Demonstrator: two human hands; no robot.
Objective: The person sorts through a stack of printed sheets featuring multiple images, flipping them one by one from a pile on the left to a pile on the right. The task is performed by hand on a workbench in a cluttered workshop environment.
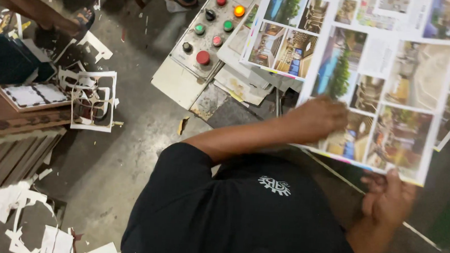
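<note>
Printed sheet point(391, 94), big and glossy, covered in colour photos of rooms and pools, lies across the right of the view, its near edge lifted off the machine bed. The left hand point(320, 118) presses flat on the sheet's lower left part, fingers spread and closed on nothing. The right hand point(388, 199) pinches the sheet's bottom edge from below, thumb on top. Just left of the sheet sits a grey control panel point(198, 53) with red, green, black and orange buttons, and more printed sheets point(286, 37) lie stacked beside it. Down on the concrete floor point(131, 152), white paper offcuts point(93, 99) lie scattered, well apart from both hands.
</note>
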